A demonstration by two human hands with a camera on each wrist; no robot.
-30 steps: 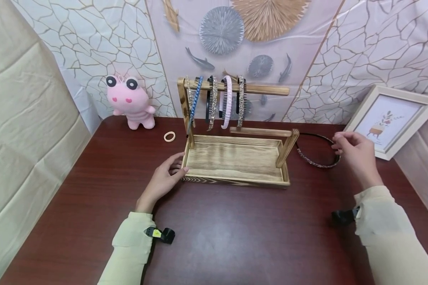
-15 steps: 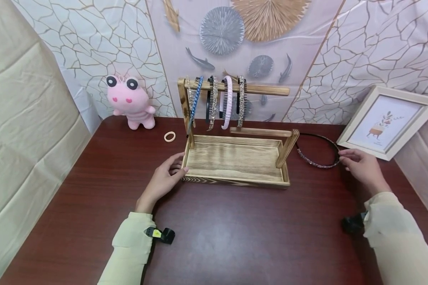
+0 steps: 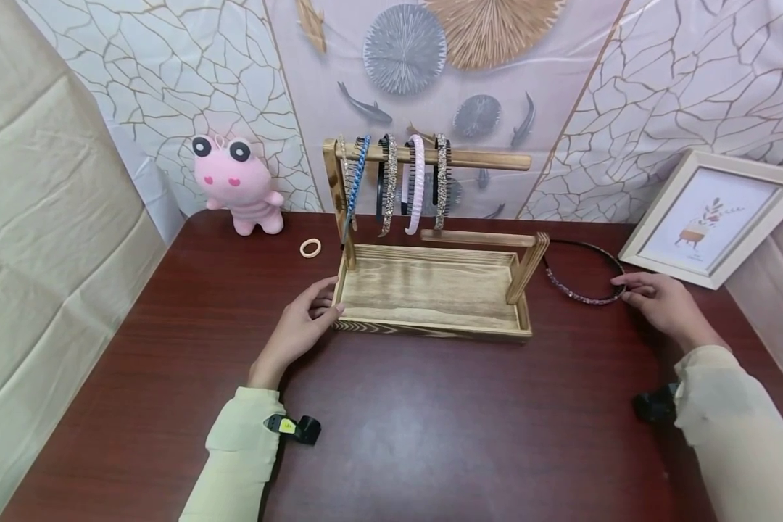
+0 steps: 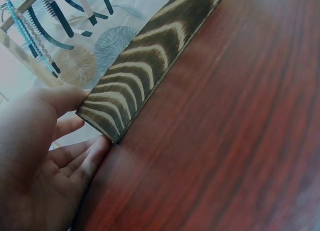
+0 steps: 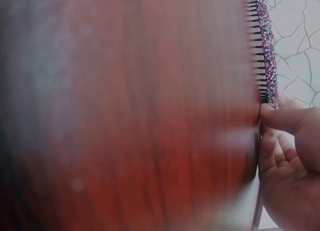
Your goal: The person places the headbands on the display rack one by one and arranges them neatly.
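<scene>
At its front left corner, my left hand (image 3: 301, 320) grips the wooden headband rack (image 3: 431, 331), thumb on the front and fingers at the end. In the left wrist view, the thumb lies against the dark-grained tray wall (image 4: 125, 86). My right hand (image 3: 667, 306) pinches the right side of a black headband (image 3: 579, 296) with purple-pink glitter, lying right of the rack. Its comb teeth show in the right wrist view, where thumb and fingers meet at the end of the glittered part (image 5: 269, 56). Several headbands, including a blue one (image 3: 359, 181) and a pink one (image 3: 417, 185), hang from the rack's upper bar.
A lower bar (image 3: 476, 238) extends left from the rack's right post. Behind my right hand a framed picture (image 3: 705, 217) leans near the wall. A pink plush toy (image 3: 238, 181) stands at the back left, and a small pale ring (image 3: 309, 248) lies left of the rack.
My right hand has come down and toward me from beside the frame, and its fingers now pinch the glitter headband. My left hand keeps its place on the rack.
</scene>
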